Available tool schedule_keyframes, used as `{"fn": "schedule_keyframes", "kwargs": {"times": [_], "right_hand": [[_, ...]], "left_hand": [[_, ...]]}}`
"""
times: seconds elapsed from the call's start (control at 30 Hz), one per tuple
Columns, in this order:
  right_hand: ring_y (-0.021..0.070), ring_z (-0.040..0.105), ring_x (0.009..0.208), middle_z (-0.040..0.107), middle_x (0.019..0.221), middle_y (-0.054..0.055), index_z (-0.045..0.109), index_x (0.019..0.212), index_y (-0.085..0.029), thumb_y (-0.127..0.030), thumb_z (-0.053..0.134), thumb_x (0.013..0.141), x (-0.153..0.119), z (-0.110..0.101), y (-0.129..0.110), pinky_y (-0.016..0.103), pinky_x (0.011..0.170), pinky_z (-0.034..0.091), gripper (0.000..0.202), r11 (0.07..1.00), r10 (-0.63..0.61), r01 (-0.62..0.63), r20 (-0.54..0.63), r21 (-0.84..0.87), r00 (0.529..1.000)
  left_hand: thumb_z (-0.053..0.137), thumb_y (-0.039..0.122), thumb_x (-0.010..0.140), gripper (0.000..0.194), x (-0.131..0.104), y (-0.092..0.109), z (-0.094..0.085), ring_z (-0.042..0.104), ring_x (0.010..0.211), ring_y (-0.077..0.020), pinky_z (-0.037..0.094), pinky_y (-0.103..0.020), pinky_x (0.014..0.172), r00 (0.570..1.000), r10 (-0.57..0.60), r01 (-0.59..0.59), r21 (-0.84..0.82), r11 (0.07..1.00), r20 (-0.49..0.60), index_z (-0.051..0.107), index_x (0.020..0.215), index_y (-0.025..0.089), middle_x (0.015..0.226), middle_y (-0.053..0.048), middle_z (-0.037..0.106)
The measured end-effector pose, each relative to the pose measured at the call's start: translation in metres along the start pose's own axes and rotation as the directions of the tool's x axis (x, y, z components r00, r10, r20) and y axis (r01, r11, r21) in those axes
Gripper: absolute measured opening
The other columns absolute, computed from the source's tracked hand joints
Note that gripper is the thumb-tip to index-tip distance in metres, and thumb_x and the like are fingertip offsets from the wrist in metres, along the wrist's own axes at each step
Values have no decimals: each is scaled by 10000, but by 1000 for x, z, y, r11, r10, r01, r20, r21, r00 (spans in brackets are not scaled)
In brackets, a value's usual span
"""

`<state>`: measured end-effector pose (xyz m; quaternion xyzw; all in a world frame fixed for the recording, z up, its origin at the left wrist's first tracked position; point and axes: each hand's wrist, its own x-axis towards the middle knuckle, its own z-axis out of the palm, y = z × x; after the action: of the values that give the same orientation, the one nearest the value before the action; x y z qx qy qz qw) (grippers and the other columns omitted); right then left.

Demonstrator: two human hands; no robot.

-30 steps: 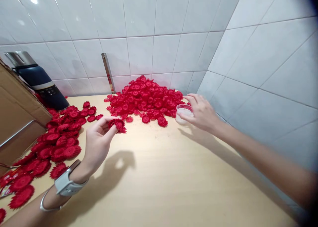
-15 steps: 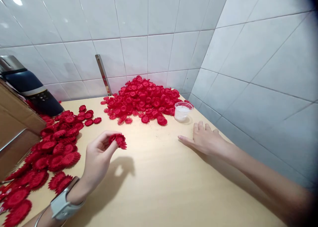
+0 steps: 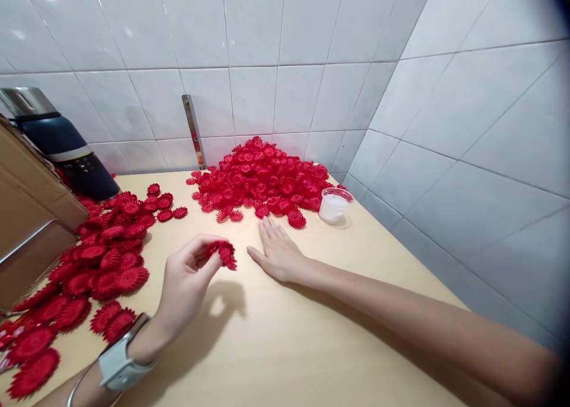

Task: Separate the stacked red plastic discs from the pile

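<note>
Between thumb and fingers, my left hand [image 3: 189, 279] pinches a red felt-like flower piece [image 3: 226, 254] with a toothed edge, raised above the table. My right hand [image 3: 279, 254] is open, palm down over the tabletop, its fingers extended toward the front of a large heap of red toothed flower discs [image 3: 258, 175]. Its fingertips come close to one disc at the heap's edge; I cannot tell if they touch. A second, looser spread of larger red flower pieces [image 3: 107, 246] lies left of my left hand.
A clear plastic cup [image 3: 335, 206] with something white inside stands right of the heap. At the left are a cardboard box [image 3: 35, 217] and a dark blue flask [image 3: 73, 145]. A metal strip [image 3: 193, 131] leans on the tiled wall [image 3: 253, 98] behind the wooden table [image 3: 285, 347].
My right hand has swept left, from beside the plastic cup to the front of the heap. My left hand still pinches the flower piece. The camera view has shifted slightly.
</note>
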<state>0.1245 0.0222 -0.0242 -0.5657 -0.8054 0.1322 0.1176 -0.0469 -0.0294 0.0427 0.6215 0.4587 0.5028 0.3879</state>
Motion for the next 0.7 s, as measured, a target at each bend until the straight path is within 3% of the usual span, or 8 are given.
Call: {"fn": "schedule_keyframes", "kwargs": {"times": [0.13, 0.27, 0.4, 0.47, 0.57, 0.63, 0.7], "right_hand": [[238, 76, 1304, 133, 1416, 164, 175, 1344, -22, -428, 200, 881, 29, -17, 0, 410, 1058, 125, 617, 984, -178, 179, -23, 21, 984], [204, 68, 1308, 125, 1427, 104, 197, 1353, -96, -411, 317, 860, 3, -34, 0, 381, 1067, 104, 597, 923, -384, 383, 19, 40, 923], [206, 119, 1302, 161, 1416, 106, 170, 1362, -129, -460, 314, 855, -36, -28, -9, 407, 1063, 83, 623, 714, -699, 677, 204, 178, 685], [180, 137, 1299, 198, 1413, 54, 190, 1359, -190, -421, 286, 877, -36, -21, -9, 394, 1067, 66, 543, 664, -745, 726, 239, 179, 623], [190, 147, 1297, 235, 1401, 62, 188, 1359, -178, -374, 261, 891, -7, -19, 6, 421, 1060, 80, 512, 693, -718, 708, 227, 136, 658], [166, 208, 1282, 283, 1386, 44, 238, 1344, -197, -360, 261, 894, 19, -23, 19, 381, 1055, 152, 480, 792, -601, 610, 163, -5, 782], [210, 193, 1285, 271, 1387, 100, 287, 1324, -133, -310, 265, 893, 38, -28, 24, 431, 1046, 145, 467, 839, -537, 542, 86, -52, 839]], "left_hand": [[578, 185, 710, 54, 3, 5, -5, 592, 602, -137, 495, -238, 574, 999, 16, -16, 12, 1000, -35, 609, 749, 164, 661, -12, 628], [613, 218, 686, 97, 10, 12, -21, 596, 632, -139, 491, -229, 588, 982, 70, -70, 8, 998, -177, 617, 777, 187, 687, 4, 636], [606, 231, 701, 93, 18, 18, -31, 587, 676, -139, 476, -233, 639, 944, 122, -109, 61, 992, -306, 620, 789, 207, 730, 2, 631], [606, 225, 706, 88, 20, 19, -30, 583, 681, -136, 472, -234, 639, 936, 154, -144, 53, 988, -317, 619, 793, 214, 745, 2, 624], [619, 207, 690, 95, 21, 20, -23, 578, 656, -128, 475, -224, 606, 947, 178, -178, 25, 984, -268, 618, 784, 192, 722, 1, 623], [614, 197, 688, 90, 23, 20, -18, 583, 642, -127, 481, -226, 600, 963, 157, -156, 22, 987, -220, 618, 774, 170, 713, -3, 627], [610, 195, 687, 78, 27, 21, -17, 591, 630, -129, 487, -235, 597, 969, 145, -145, 16, 989, -198, 617, 756, 158, 694, -5, 629]]}}
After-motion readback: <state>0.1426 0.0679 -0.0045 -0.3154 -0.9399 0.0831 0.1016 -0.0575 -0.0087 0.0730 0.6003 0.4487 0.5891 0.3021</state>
